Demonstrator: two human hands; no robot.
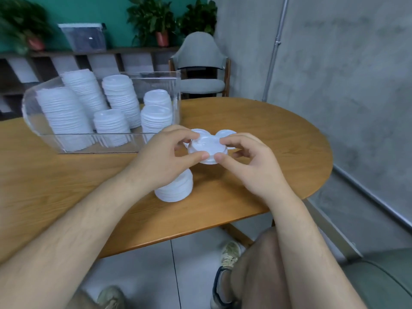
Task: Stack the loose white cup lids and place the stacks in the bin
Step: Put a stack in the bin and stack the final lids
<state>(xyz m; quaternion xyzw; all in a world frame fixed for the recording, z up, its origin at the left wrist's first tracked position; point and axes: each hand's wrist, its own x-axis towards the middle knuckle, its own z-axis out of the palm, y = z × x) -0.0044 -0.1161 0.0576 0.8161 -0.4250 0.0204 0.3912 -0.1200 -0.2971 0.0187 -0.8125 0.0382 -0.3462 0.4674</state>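
Note:
A white cup lid (206, 149) is held above the table between both hands. My left hand (166, 156) pinches its left rim with thumb and fingers. My right hand (246, 161) pinches its right rim the same way. Below my left hand a short stack of white lids (176, 189) stands on the wooden table (66, 175). Two loose lids (226, 134) lie flat just behind the held lid, partly hidden by it. The clear plastic bin (174, 85) at the back left holds several stacks of lids (118, 101).
The table's curved edge runs close on the right and front. A grey chair (201, 65) stands behind the table, by the concrete wall. A shelf with plants and a clear box lines the back. My knees and shoes show below the table's edge.

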